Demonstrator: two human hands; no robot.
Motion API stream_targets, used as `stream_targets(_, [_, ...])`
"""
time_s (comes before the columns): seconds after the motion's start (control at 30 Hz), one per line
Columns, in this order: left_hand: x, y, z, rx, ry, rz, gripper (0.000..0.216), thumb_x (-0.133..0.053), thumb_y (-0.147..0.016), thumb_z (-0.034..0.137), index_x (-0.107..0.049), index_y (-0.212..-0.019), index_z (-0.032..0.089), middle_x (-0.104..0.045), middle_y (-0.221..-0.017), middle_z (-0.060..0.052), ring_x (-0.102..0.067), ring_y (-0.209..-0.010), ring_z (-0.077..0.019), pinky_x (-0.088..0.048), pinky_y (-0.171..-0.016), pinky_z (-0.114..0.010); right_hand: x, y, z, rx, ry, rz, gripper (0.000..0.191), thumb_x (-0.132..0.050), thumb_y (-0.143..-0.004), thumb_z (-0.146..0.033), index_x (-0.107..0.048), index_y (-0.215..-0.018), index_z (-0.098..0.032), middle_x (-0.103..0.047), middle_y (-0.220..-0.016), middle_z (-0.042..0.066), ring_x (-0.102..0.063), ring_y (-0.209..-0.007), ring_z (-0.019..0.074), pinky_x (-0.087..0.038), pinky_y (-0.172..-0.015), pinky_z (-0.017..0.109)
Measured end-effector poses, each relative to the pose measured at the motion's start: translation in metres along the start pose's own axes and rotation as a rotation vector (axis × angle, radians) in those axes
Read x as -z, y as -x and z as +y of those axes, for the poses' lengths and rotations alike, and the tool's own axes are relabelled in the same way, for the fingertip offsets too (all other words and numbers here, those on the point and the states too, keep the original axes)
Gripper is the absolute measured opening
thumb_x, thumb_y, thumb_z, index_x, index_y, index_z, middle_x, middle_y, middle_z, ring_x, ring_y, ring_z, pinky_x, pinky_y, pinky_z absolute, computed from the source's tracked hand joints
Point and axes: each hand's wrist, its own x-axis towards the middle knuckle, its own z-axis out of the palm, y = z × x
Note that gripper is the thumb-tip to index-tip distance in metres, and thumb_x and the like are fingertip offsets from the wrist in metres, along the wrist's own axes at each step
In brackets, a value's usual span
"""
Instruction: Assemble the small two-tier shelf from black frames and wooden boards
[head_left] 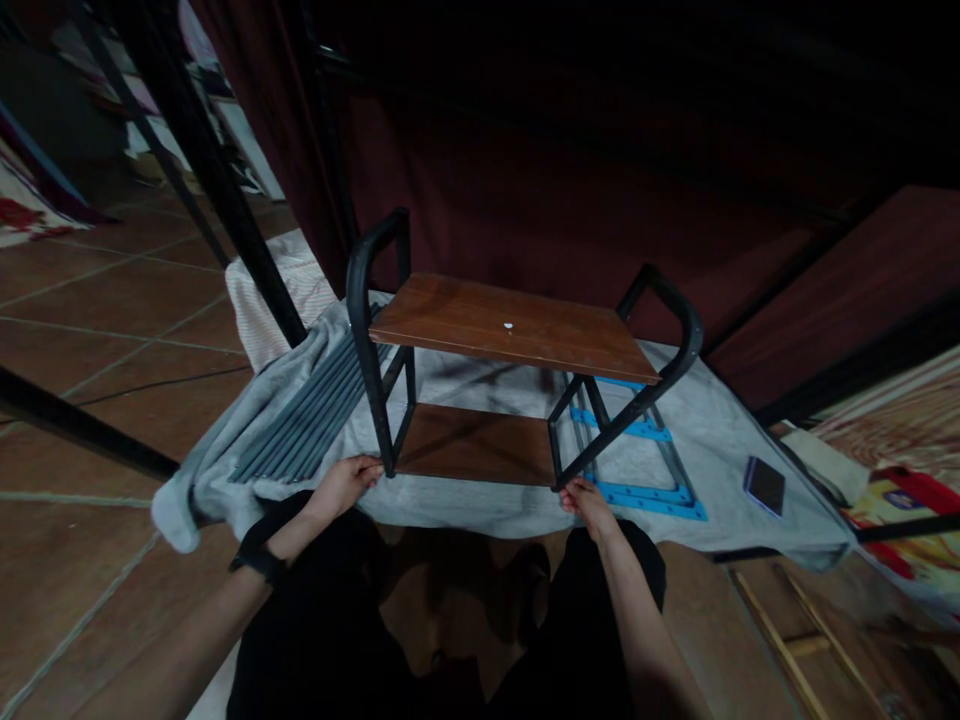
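A small two-tier rack with brown wooden shelves (510,325) and black metal side frames (371,340) stands on a grey blanket (465,505) on the floor. My left hand (346,484) is closed around the foot of the near left leg. My right hand (586,500) grips the foot of the near right leg. A black band sits on my left wrist. My knees in black trousers lie just below the hands.
Several grey metal bars (304,420) lie on the blanket left of the rack. Blue perforated frame pieces (645,490) lie to its right, with a dark phone (764,484) beyond. Black bed-frame posts (202,160) rise at left. Wooden sticks (780,640) lie on the tiles.
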Motion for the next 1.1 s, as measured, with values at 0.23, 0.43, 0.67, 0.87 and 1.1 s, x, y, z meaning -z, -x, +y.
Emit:
stream_targets(0.23, [-0.002,-0.004,-0.004,0.030,0.050,0.026,0.037,-0.060,-0.067,0.054,-0.067,-0.068,0.018,-0.065,-0.063,-0.005,-0.059,-0.061,-0.0204,-0.045,-0.062,-0.031,0.000,-0.003,0.003,0.048,0.067,-0.029,0.011,-0.060,-0.076,-0.020,-0.054,-0.067,-0.019,-0.056,-0.053,-0.003,-0.048,-0.043,0.0075,-0.042,-0.045,0.019])
stream_targets(0.43, [0.003,0.004,0.010,0.017,-0.032,0.013,0.038,-0.056,-0.071,0.052,-0.069,-0.077,0.017,-0.067,-0.064,-0.005,-0.061,-0.064,-0.0213,-0.046,-0.064,-0.030,-0.001,-0.001,0.000,0.032,0.065,-0.015,0.010,-0.060,-0.075,-0.022,-0.055,-0.067,-0.019,-0.058,-0.054,-0.002,-0.048,-0.044,0.0080,-0.044,-0.046,0.020])
stream_targets(0.67, [0.003,0.003,0.009,-0.097,0.029,-0.025,0.033,-0.053,-0.076,0.049,-0.063,-0.079,0.018,-0.062,-0.063,-0.002,-0.058,-0.064,-0.0189,-0.046,-0.065,-0.029,0.001,-0.003,0.001,0.042,0.019,-0.014,0.008,-0.064,-0.072,-0.022,-0.057,-0.072,-0.017,-0.060,-0.056,-0.003,-0.050,-0.045,0.0065,-0.045,-0.048,0.018])
stream_targets(0.87, [0.003,0.001,0.011,-0.028,0.079,-0.041,0.035,-0.058,-0.072,0.052,-0.063,-0.073,0.018,-0.063,-0.064,-0.004,-0.058,-0.065,-0.0200,-0.047,-0.065,-0.031,-0.002,-0.003,0.000,0.040,0.011,-0.010,0.008,-0.065,-0.069,-0.020,-0.058,-0.069,-0.017,-0.058,-0.054,-0.004,-0.049,-0.044,0.0062,-0.044,-0.048,0.018])
stream_targets(1.1, [0.001,-0.001,0.012,0.046,0.209,-0.038,0.046,-0.068,-0.061,0.062,-0.064,-0.070,0.017,-0.064,-0.062,-0.005,-0.058,-0.062,-0.0190,-0.049,-0.063,-0.032,-0.005,0.002,-0.004,0.016,0.000,0.022,0.009,-0.064,-0.069,-0.015,-0.056,-0.067,-0.019,-0.058,-0.052,-0.004,-0.050,-0.043,0.0074,-0.045,-0.047,0.019])
